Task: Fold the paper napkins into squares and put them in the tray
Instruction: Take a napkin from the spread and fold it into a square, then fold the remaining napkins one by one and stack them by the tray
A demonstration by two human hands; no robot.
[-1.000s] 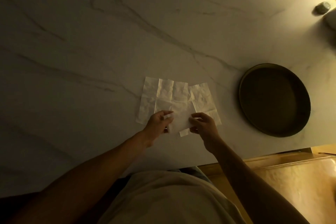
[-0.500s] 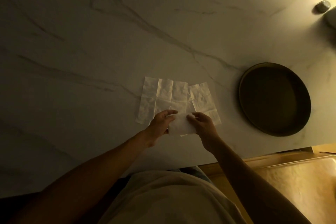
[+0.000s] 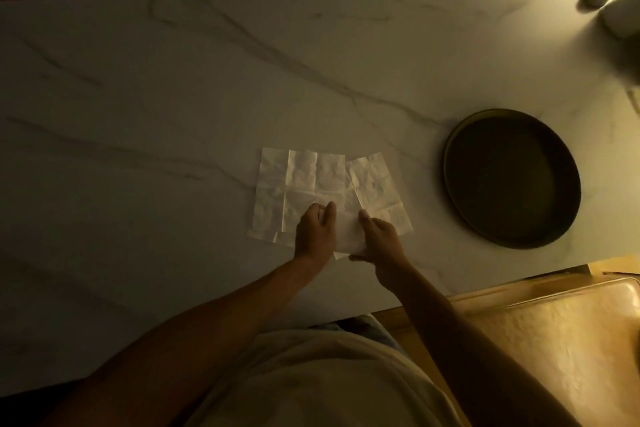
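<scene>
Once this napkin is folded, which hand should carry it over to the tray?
Probably the right hand. The round dark metal tray sits to the right of the folded white paper napkin, on that hand's side, with bare marble table between. The left hand would have to cross over.
</scene>
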